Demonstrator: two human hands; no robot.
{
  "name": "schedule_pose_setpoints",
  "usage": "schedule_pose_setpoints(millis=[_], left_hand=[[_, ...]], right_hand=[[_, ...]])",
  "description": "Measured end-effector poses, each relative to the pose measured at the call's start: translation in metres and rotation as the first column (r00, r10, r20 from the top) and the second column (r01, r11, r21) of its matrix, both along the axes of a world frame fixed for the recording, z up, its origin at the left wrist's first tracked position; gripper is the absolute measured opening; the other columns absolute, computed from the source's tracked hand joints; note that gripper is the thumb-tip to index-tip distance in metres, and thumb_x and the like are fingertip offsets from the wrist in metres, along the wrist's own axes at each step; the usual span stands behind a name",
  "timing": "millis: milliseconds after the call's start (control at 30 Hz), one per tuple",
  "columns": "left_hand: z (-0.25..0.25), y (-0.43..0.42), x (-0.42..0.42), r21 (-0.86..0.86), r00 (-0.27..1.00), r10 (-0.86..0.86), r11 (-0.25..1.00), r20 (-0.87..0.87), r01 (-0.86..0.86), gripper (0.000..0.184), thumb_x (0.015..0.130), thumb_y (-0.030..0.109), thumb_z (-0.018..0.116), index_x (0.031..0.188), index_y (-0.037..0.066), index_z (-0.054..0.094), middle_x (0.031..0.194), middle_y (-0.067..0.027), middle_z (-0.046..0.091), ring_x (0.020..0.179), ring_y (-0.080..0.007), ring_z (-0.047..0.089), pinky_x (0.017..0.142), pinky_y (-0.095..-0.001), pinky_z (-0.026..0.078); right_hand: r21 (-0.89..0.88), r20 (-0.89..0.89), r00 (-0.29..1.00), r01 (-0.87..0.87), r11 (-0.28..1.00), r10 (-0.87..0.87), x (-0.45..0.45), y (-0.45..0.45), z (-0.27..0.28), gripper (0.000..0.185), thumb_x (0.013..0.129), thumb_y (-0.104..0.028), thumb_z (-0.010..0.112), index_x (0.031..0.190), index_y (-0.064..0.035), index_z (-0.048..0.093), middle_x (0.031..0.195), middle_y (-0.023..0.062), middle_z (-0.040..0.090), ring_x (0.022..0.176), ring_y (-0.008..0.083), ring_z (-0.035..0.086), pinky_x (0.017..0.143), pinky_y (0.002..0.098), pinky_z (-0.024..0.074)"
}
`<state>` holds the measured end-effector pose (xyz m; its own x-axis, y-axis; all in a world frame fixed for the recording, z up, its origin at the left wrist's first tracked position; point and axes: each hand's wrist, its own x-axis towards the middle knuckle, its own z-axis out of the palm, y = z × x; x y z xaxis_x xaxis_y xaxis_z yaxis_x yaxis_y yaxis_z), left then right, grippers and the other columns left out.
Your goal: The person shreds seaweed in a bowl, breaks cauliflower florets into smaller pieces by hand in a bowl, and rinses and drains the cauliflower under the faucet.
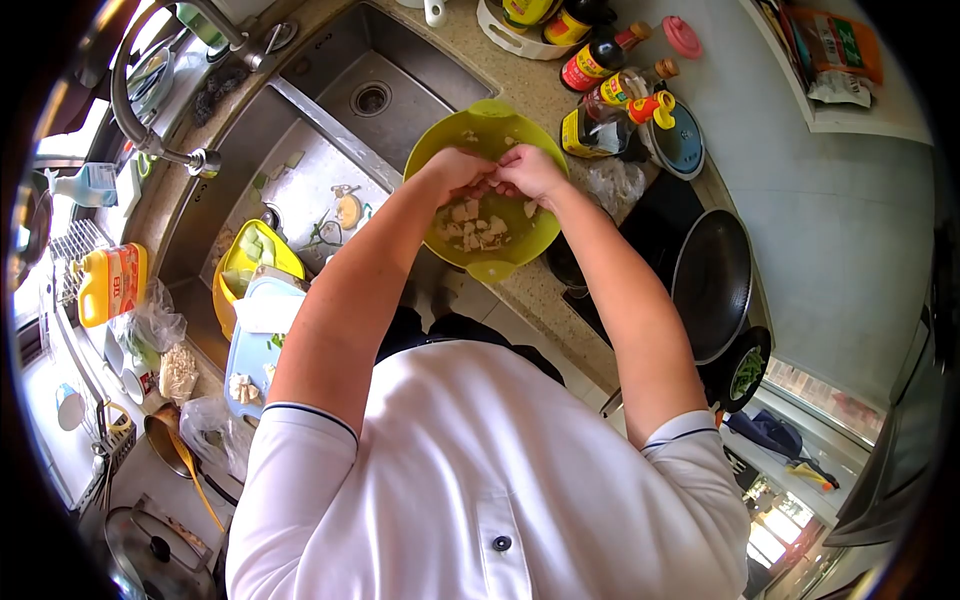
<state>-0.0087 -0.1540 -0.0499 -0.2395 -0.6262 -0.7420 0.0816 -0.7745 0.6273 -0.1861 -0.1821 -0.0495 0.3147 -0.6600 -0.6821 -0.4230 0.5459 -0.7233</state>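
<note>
A yellow-green bowl (545, 225) with two tab handles sits at the counter's edge beside the sink. Pale, irregular food pieces (478, 235) lie in its bottom, and a few cling to its far wall. Over the bowl, my left hand (462, 172) and my right hand (530, 174) meet with fingertips pinched together. Whatever is between the fingers is hidden or too small to name. A small pale bit (530, 208) shows just under my right hand.
Left of the bowl is a double sink (372, 60) with scraps and a yellow basin (272, 245). A light-blue cutting board (250, 350) lies nearer me. Sauce bottles (600, 60) stand at the back right. A dark wok (712, 285) rests on the right.
</note>
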Motion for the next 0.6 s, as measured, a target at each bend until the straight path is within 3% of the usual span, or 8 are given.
schedule_pose_setpoints(millis=[100,167,200,300,333,433,533,600], left_hand=[[-0.018,-0.003,0.002,-0.004,0.998,-0.044,0.999,-0.047,0.043,0.010,0.087,0.008,0.064,0.093,0.000,0.067,0.075,-0.0079,0.062,0.069,-0.0188,0.062,0.060,-0.0276,0.052],[-0.018,-0.003,0.002,0.001,1.000,-0.010,1.000,0.010,0.010,0.010,0.087,0.008,0.063,0.093,0.000,0.067,0.075,-0.0089,0.062,0.069,-0.0195,0.063,0.059,-0.0277,0.052],[-0.015,-0.002,0.002,0.004,0.997,0.018,1.000,0.069,-0.018,0.011,0.088,0.007,0.062,0.094,-0.001,0.067,0.074,-0.0099,0.062,0.069,-0.0201,0.063,0.059,-0.0277,0.051],[-0.014,0.000,0.001,-0.018,0.991,0.046,0.999,0.125,-0.044,0.010,0.088,0.006,0.061,0.093,-0.002,0.066,0.075,-0.0106,0.063,0.069,-0.0204,0.063,0.059,-0.0280,0.051],[-0.012,0.001,-0.001,-0.019,0.991,0.044,0.999,0.125,-0.042,0.010,0.088,0.006,0.061,0.093,-0.002,0.066,0.075,-0.0106,0.063,0.069,-0.0204,0.063,0.059,-0.0280,0.051],[-0.005,0.002,-0.001,-0.086,0.983,0.180,0.980,0.020,-0.177,0.010,0.089,0.005,0.059,0.092,-0.002,0.066,0.077,-0.0108,0.063,0.069,-0.0202,0.063,0.059,-0.0288,0.051],[-0.013,-0.005,0.001,0.013,0.988,0.148,0.989,-0.032,-0.147,0.011,0.090,0.008,0.060,0.094,-0.001,0.066,0.079,-0.0094,0.063,0.070,-0.0197,0.062,0.060,-0.0297,0.051],[-0.024,-0.006,0.001,-0.046,0.997,-0.023,0.999,0.074,0.026,0.013,0.091,0.013,0.064,0.095,0.000,0.066,0.081,-0.0081,0.062,0.071,-0.0194,0.062,0.060,-0.0303,0.051]], right_hand=[[-0.070,0.054,0.998,0.031,0.997,-0.027,-0.003,0.007,0.009,0.027,0.075,-0.009,0.076,0.095,0.0024,0.063,0.082,0.0116,0.070,0.073,0.0210,0.069,0.065,0.0303,0.0549],[-0.462,-0.467,0.874,-0.368,0.807,0.132,-0.007,0.014,0.018,0.036,0.069,-0.017,0.080,0.097,0.0005,0.065,0.086,0.0148,0.070,0.080,0.0268,0.069,0.072,0.0354,0.0551],[-0.364,-0.588,0.778,-0.499,0.787,0.221,-0.004,0.023,0.032,0.039,0.064,-0.021,0.082,0.097,-0.0038,0.068,0.092,0.0160,0.070,0.087,0.0308,0.068,0.078,0.0385,0.0542],[-0.183,-0.553,0.650,-0.706,0.685,0.522,0.001,0.045,0.037,0.032,0.066,-0.019,0.079,0.095,-0.0067,0.073,0.096,0.0161,0.071,0.091,0.0321,0.067,0.081,0.0393,0.0536],[-0.135,-0.566,0.620,-0.720,0.681,0.544,0.004,0.045,0.030,0.030,0.067,-0.018,0.079,0.093,-0.0048,0.073,0.089,0.0161,0.072,0.082,0.0282,0.069,0.075,0.0375,0.0542],[-0.088,-0.398,0.779,-0.558,0.825,0.484,0.002,0.038,0.030,0.022,0.076,-0.015,0.074,0.087,0.0025,0.070,0.078,0.0134,0.070,0.067,0.0181,0.066,0.063,0.0330,0.0524],[-0.056,-0.252,0.903,-0.373,0.926,0.349,-0.003,0.027,0.013,0.014,0.082,-0.009,0.070,0.087,0.0037,0.069,0.075,0.0103,0.069,0.061,0.0141,0.065,0.057,0.0280,0.0514],[-0.010,-0.076,0.980,-0.186,0.982,0.185,-0.003,0.021,0.004,0.012,0.086,-0.007,0.068,0.091,0.0034,0.067,0.077,0.0088,0.069,0.062,0.0155,0.066,0.058,0.0269,0.0538]])
